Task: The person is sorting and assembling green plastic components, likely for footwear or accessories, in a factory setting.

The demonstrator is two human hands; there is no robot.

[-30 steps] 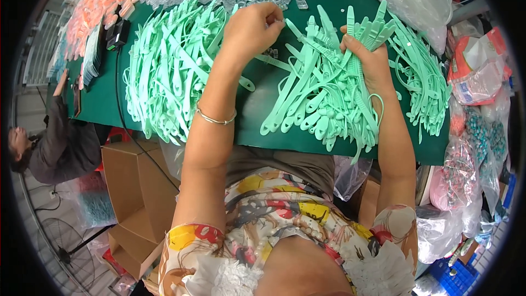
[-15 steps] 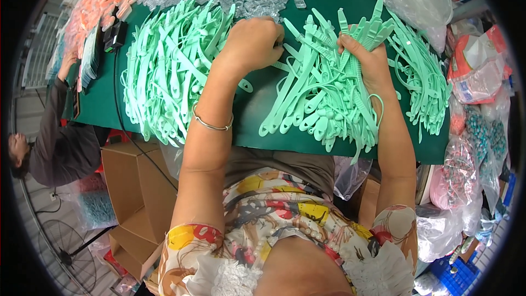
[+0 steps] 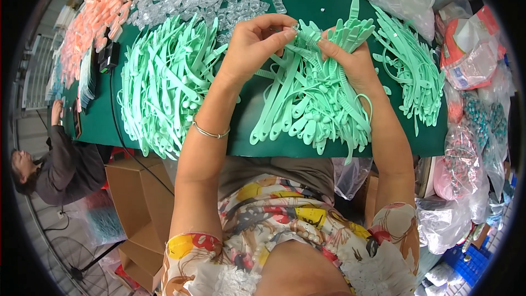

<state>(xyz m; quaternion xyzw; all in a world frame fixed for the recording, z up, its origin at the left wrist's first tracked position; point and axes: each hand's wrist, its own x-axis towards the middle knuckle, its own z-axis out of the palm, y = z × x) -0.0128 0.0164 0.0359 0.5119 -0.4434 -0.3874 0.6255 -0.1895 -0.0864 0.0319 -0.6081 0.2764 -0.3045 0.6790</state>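
Observation:
My right hand (image 3: 350, 61) is closed around a bundle of mint-green ridged plastic straps (image 3: 350, 32), thumb across them. Their ridged ends fan out above my fist, and more straps (image 3: 312, 115) spread out below it toward the table's near edge. My left hand (image 3: 258, 44) pinches a small clear plastic piece (image 3: 296, 27) between thumb and fingertips, right against the tip of one strap beside the bundle. The fingers partly hide that piece, so I cannot tell whether it sits on the strap. A thin bracelet (image 3: 211, 132) circles my left wrist.
Green straps lie in a big left pile (image 3: 164, 87) and a smaller right pile (image 3: 413, 71). Clear pieces (image 3: 203, 0) and orange pieces (image 3: 101, 24) lie farther back. A black cable (image 3: 112, 109) crosses the left edge. A person (image 3: 66, 159) works at far left.
My left hand has moved from near the clear pieces rightward to the held straps, bringing a clear piece to one strap's tip. My right hand keeps its hold on the bundle.

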